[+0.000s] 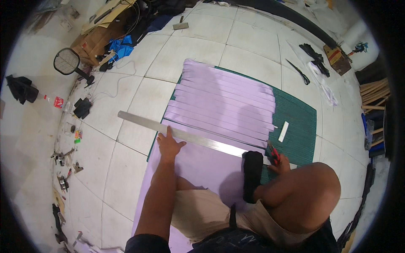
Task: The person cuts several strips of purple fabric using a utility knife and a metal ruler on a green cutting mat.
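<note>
A long steel ruler lies slantwise across lilac fabric. My left hand presses on the ruler's left part, fingers spread. My right hand, partly hidden behind my bent leg, is closed round a red utility knife. The knife points away from me, beside the ruler's right part and the fabric's right edge. My foot in a black sock rests against the ruler, just left of the knife. Beyond the ruler, several cut lilac strips lie side by side on a green cutting mat.
A small white bar lies on the mat's right side. Black scissors and white cloth are on the tiled floor at far right. Along the left wall stand an electric swatter, a plastic bottle and small tools.
</note>
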`<state>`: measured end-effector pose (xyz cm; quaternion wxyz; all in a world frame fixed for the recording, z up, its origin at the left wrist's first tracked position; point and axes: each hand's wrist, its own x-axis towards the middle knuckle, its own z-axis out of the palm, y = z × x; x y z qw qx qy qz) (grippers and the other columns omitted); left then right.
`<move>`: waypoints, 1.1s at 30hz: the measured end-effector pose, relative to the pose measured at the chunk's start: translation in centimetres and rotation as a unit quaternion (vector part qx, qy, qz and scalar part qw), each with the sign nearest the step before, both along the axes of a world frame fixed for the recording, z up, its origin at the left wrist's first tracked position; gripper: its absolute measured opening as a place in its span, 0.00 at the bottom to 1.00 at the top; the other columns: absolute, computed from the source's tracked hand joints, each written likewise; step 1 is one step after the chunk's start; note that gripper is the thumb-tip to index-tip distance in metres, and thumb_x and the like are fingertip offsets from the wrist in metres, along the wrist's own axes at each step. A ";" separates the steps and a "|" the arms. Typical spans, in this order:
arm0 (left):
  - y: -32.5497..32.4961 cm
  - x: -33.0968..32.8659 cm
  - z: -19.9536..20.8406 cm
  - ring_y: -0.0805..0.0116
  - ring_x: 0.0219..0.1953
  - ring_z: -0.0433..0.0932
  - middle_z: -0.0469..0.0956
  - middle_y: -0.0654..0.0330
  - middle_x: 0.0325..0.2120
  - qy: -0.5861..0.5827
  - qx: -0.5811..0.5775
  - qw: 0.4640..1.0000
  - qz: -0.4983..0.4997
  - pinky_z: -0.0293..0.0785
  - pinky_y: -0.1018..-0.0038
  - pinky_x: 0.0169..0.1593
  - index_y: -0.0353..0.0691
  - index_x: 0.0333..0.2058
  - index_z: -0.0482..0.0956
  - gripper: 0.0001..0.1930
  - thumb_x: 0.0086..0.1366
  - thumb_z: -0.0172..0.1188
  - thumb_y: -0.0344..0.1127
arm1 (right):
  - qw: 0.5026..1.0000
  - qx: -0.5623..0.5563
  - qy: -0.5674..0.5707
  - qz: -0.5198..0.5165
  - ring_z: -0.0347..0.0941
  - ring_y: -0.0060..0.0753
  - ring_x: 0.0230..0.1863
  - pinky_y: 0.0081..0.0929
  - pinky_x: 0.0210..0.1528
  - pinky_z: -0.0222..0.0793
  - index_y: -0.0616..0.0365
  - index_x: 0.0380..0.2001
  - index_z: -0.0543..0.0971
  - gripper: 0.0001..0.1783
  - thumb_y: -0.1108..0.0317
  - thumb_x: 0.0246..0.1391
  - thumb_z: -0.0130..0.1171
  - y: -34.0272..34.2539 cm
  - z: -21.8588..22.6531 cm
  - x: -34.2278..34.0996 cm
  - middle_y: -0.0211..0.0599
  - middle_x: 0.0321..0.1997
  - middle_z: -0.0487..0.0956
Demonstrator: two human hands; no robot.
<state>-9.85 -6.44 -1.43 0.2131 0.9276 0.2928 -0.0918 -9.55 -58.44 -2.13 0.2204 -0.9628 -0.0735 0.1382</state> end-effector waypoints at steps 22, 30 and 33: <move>0.2 0.7 -0.9 0.30 0.67 0.47 0.49 0.29 0.63 0.033 -0.044 0.998 0.025 0.61 0.33 0.59 0.46 0.68 0.52 0.58 0.42 0.77 0.55 | 0.973 0.159 0.066 -0.155 0.75 0.51 0.40 0.46 0.43 0.70 0.58 0.40 0.72 0.32 0.56 0.37 0.78 -1.0 -1.4 -1.2 0.52 0.39 0.76; -0.7 0.9 -0.2 0.30 0.67 0.48 0.48 0.28 0.63 0.039 -0.048 0.998 0.013 0.62 0.33 0.58 0.42 0.67 0.53 0.59 0.42 0.78 0.57 | 0.996 -0.035 0.024 -0.080 0.74 0.58 0.46 0.49 0.48 0.69 0.57 0.41 0.70 0.36 0.56 0.32 0.80 -1.7 -1.7 -0.7 0.52 0.40 0.77; 0.3 0.2 -0.7 0.30 0.66 0.49 0.48 0.28 0.63 0.009 -0.019 1.000 0.009 0.62 0.33 0.57 0.41 0.67 0.53 0.59 0.42 0.78 0.58 | 0.993 0.016 0.042 -0.105 0.73 0.59 0.47 0.49 0.49 0.68 0.56 0.40 0.70 0.37 0.55 0.29 0.81 0.4 -0.7 -1.4 0.52 0.40 0.77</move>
